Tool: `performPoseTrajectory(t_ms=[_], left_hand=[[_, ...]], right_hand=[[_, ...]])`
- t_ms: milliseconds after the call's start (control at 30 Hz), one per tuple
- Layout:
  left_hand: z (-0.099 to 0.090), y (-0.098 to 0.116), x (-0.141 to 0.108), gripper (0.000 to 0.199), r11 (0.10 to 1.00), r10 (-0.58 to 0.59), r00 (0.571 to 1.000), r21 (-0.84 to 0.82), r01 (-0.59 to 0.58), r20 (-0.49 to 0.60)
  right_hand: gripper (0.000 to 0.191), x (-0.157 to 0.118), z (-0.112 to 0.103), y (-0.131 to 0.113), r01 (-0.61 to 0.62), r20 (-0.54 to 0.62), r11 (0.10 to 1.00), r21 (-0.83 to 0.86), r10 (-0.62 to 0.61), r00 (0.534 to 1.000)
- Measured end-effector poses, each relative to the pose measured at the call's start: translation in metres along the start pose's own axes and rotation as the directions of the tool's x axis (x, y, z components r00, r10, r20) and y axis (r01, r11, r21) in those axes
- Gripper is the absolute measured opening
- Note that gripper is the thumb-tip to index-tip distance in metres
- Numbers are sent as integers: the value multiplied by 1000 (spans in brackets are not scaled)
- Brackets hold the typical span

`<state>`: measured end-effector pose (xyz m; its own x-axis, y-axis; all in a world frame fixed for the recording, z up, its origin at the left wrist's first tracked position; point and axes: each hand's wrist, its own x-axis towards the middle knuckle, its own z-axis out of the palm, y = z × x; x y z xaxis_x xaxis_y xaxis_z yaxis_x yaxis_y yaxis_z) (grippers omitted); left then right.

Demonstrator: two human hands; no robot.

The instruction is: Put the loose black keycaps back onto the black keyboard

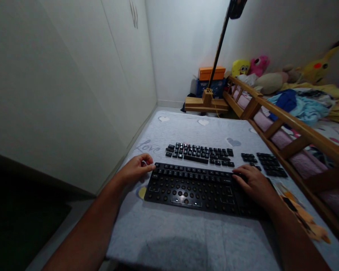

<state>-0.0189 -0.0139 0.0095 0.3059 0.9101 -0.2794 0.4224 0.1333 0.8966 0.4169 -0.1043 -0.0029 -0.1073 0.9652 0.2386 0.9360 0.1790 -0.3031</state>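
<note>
A black computer keyboard (pixel 186 192) lies on the cloth-covered table. Its top rows carry keycaps, while the lower main rows show bare round key posts. My left hand (pixel 137 168) is at the keyboard's far left corner, fingers curled and thumb on the corner by the end key. My right hand (pixel 252 182) lies over the right part of the keyboard, fingers stretched out near its far edge; what is under the palm is hidden. Just beyond the keyboard, loose black keycaps (pixel 196 152) are laid out in rows. Another group of keycaps (pixel 271 164) sits to the right.
Beside my right forearm lie an orange cloth (pixel 302 214) and a dark slim tool (pixel 289 204). A wooden bed rail (pixel 293 128) runs along the right side. White cabinet doors (pixel 81 75) stand at left. Behind the table is a wooden stand (pixel 206 103) with a black pole.
</note>
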Motion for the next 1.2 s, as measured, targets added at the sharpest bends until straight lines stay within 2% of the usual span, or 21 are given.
performPoseTrajectory(t_ms=[67,100,233,367,533,600,700,933,1200], left_hand=[[-3,8,7,34,987,94,989,141,-77,-117],[-4,13,12,32,971,151,978,208,-120,-143],[-1,35,38,26,884,278,955,417,-211,-106],[7,56,74,25,814,326,943,527,-245,-65],[22,78,120,23,734,269,962,637,-235,45],[27,84,133,21,693,242,969,689,-212,55],[33,88,147,22,689,185,982,707,-158,39],[43,84,164,21,712,57,997,698,-80,56],[44,80,168,10,781,47,997,621,-75,61]], right_hand=[[26,0,1,1,-1,-3,1000,0,1,1000],[26,0,1,1,-3,-5,1000,2,3,1000],[27,0,2,1,-2,-11,1000,8,2,1000],[26,0,2,1,2,-13,1000,2,-2,1000],[26,-1,2,1,-7,-14,1000,-3,7,1000],[26,-1,2,0,-8,-12,1000,1,8,1000],[26,-1,1,-1,-8,-6,1000,4,8,1000],[25,-2,1,-3,-11,-14,1000,4,11,1000],[25,-1,-1,-5,-3,-22,1000,17,4,1000]])
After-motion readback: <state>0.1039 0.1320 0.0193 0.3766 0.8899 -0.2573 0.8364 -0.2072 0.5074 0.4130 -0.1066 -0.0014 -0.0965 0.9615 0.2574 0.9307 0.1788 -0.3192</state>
